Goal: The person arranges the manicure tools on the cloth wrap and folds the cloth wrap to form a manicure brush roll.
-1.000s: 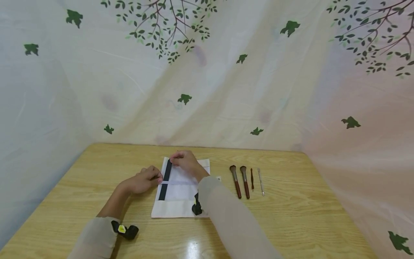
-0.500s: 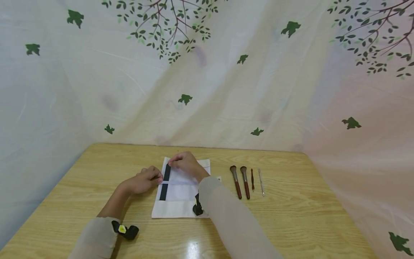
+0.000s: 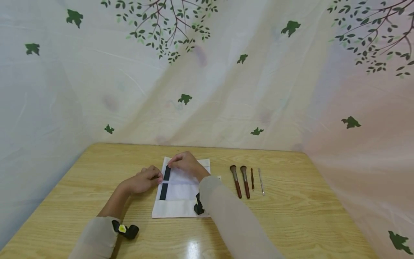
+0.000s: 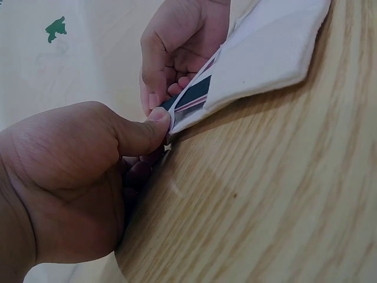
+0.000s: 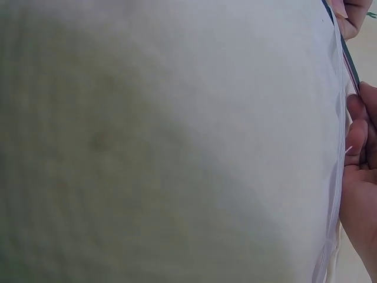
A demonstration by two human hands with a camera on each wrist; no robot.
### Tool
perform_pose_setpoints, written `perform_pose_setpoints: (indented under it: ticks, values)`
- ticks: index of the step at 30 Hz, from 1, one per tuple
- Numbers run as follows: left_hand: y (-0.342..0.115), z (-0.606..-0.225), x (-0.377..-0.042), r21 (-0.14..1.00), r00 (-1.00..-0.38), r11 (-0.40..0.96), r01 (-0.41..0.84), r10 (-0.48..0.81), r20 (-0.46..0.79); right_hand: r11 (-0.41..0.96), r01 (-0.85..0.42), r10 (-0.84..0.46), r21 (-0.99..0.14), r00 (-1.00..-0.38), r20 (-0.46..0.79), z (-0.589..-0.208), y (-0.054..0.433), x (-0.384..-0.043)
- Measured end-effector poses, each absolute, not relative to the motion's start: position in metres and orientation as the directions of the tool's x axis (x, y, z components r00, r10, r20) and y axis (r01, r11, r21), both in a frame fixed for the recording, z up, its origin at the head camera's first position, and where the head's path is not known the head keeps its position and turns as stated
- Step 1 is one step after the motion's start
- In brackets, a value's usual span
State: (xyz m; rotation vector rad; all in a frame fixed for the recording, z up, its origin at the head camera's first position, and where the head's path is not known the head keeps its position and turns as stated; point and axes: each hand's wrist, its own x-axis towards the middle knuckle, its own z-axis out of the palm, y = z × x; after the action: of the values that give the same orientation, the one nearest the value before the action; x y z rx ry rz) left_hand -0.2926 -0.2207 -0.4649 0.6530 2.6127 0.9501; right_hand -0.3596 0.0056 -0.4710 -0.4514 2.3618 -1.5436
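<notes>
A white cloth tool roll (image 3: 181, 208) lies on the table, with an elastic band across it and a fold along its near edge. Under that band runs a black nail file (image 3: 164, 191), its near end at the fold; pinkish layers show along its side in the left wrist view. My right hand (image 3: 185, 163) pinches the file's far end, fingertips partly hiding it. At the roll's left edge, my left hand (image 3: 142, 180) pinches the cloth by the band, the thumb (image 4: 154, 124) on top right beside the file. Cloth fills most of the right wrist view.
Right of the roll, two brushes (image 3: 237, 185) with reddish-brown handles lie side by side. Beyond them are a thin dark brown tool (image 3: 252, 180) and a slim silver tool (image 3: 261, 182). A patterned curtain (image 3: 207, 118) hangs behind the wooden table (image 3: 300, 216).
My right fingers have shifted slightly left and down along the nail file, and less of its far end shows. The file stands a little straighter. My left hand has stayed in place.
</notes>
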Motion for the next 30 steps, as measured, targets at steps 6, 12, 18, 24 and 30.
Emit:
perform_pose_setpoints:
  ticks: [6, 12, 18, 24, 30]
  values:
    - [-0.222, -0.464, -0.292, 0.672, -0.851, 0.667, 0.322, 0.515, -0.104, 0.367, -0.105, -0.411, -0.924, -0.91, -0.059, -0.469, 0.006, -0.359]
    - [-0.222, -0.468, -0.293, 0.678, -0.863, 0.675, 0.293, 0.492, -0.117, 0.35, -0.095, -0.442, -0.932, -0.894, -0.075, -0.461, 0.011, -0.361]
    - [-0.219, -0.471, -0.296, 0.675, -0.877, 0.688, 0.266, 0.464, -0.126, 0.367, -0.148, -0.485, -0.918, -0.873, -0.053, -0.439, 0.018, -0.366]
    - [-0.219, -0.472, -0.298, 0.686, -0.882, 0.682, 0.254, 0.455, -0.125, 0.393, -0.259, -0.52, -0.882, -0.854, 0.019, -0.421, 0.028, -0.371]
    - [-0.213, -0.464, -0.297, 0.724, -0.884, 0.629, 0.283, 0.464, -0.057, 0.454, -0.332, -0.506, -0.827, -0.86, 0.068, -0.405, 0.052, -0.369]
